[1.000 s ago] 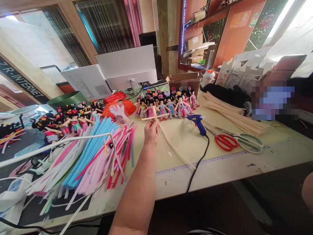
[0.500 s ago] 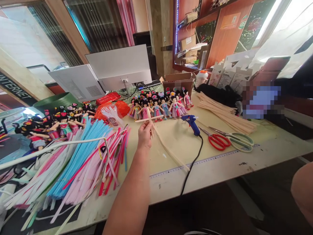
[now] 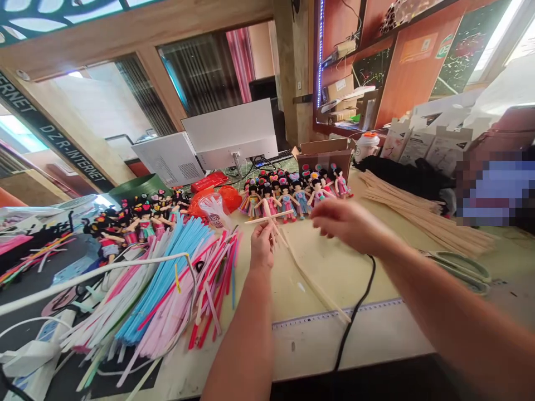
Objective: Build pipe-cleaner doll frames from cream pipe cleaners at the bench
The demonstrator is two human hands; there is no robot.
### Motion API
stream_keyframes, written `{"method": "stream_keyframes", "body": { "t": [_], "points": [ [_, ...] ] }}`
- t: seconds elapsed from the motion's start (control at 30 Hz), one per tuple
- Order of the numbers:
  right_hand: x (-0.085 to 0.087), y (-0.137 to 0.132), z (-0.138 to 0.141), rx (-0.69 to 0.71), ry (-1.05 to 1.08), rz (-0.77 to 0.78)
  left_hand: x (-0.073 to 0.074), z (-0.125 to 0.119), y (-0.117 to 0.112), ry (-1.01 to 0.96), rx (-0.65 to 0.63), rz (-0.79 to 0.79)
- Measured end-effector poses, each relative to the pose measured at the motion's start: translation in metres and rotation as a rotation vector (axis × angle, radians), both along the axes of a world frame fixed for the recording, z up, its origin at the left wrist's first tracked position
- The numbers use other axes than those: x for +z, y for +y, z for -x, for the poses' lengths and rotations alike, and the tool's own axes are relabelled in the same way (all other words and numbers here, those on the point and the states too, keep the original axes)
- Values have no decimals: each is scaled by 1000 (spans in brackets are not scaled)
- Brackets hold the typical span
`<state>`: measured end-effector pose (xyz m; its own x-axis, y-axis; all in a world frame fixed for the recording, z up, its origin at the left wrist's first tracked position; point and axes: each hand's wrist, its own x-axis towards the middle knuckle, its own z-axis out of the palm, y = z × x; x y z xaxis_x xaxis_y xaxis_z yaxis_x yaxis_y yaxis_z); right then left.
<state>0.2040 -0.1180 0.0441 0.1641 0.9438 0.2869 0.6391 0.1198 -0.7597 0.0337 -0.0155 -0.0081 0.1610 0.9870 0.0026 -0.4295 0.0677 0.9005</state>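
Note:
My left hand [image 3: 262,245] is closed on a cross-shaped piece made of cream pipe cleaners [image 3: 281,215], its fingers pinching just below the crossing. Loose ends hang under the pinch, and one long cream strand [image 3: 311,281] runs down to the ruler [image 3: 298,322]. To the right, my right hand [image 3: 345,223] is over the table, smeared by motion, its fingers bent downward; whether they hold anything I cannot make out. It covers the spot of the blue glue gun, whose black cord [image 3: 355,312] comes out below. Behind both hands stand several pipe-cleaner dolls [image 3: 286,200].
Bundles of blue [image 3: 167,284] and pink pipe cleaners [image 3: 178,317] lie at left, with a white cable [image 3: 125,267] across them. Green-handled scissors [image 3: 460,270] lie partly behind my right forearm. Beige pipe cleaners [image 3: 430,217] lie at right. A monitor [image 3: 229,131] stands behind.
My right hand and forearm have come in from the right, covering the glue gun and red scissors. My left hand still holds the cream cross. The view has shifted, showing more at left.

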Motion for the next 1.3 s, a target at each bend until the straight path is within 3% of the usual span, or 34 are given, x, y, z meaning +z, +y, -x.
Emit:
{"method": "stream_keyframes", "body": {
  "t": [0.13, 0.27, 0.37, 0.5, 0.67, 0.8, 0.9, 1.07, 1.3],
  "points": [
    [-25, 48, 32, -35, -283, 268, 6, 1, -4, -20, 0, -30],
    [-52, 82, 50, -100, -300, 353, 10, 1, -7, -1, -36, -46],
    [-62, 88, 45, -135, -233, 372, 12, 1, -11, 13, -75, -8],
    [-54, 75, 17, -176, -39, 332, 18, 3, -15, 21, -174, 21],
    [-19, 42, -20, -133, 302, 202, 26, 0, -20, 73, -155, -21],
    [10, 19, -14, 39, 743, 50, 31, -7, -21, 164, -122, -78],
    [21, 10, 6, 159, 847, -7, 36, -11, -20, 230, -120, -119],
    [13, 10, 33, 184, 868, -7, 37, -13, -19, 245, -79, -192],
    [-17, 15, 31, 120, 779, 21, 16, -12, -22, 266, -67, -149]
  ]
}}
